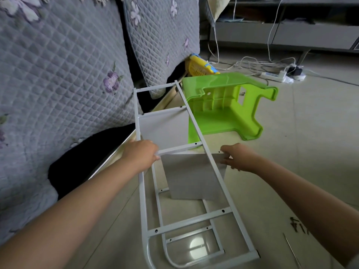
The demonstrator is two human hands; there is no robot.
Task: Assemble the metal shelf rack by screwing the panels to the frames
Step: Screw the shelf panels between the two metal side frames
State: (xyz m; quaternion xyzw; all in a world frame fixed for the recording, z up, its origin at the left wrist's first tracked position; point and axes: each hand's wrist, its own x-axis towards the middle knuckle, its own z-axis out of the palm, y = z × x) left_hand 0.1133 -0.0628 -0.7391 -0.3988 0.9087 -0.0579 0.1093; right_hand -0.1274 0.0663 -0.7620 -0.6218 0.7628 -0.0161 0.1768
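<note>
Two white metal ladder frames (189,222) lie one above the other on the floor, running away from me. A grey shelf panel (165,127) sits between them at the far end. A second grey panel (192,177) hangs tilted between the frames in the middle. My left hand (140,155) grips that panel's left top corner by the upper frame's crossbar. My right hand (236,158) pinches its right top corner, just outside the right rail. A few dark screws (298,226) lie on the floor at the right, partly behind my right forearm.
A green plastic stool (229,105) lies on its side right of the frames. A sofa with quilted grey cushions (58,74) borders the left. A yellow basket (200,66), a power strip (274,75) with white cables and a low cabinet (291,33) stand farther back.
</note>
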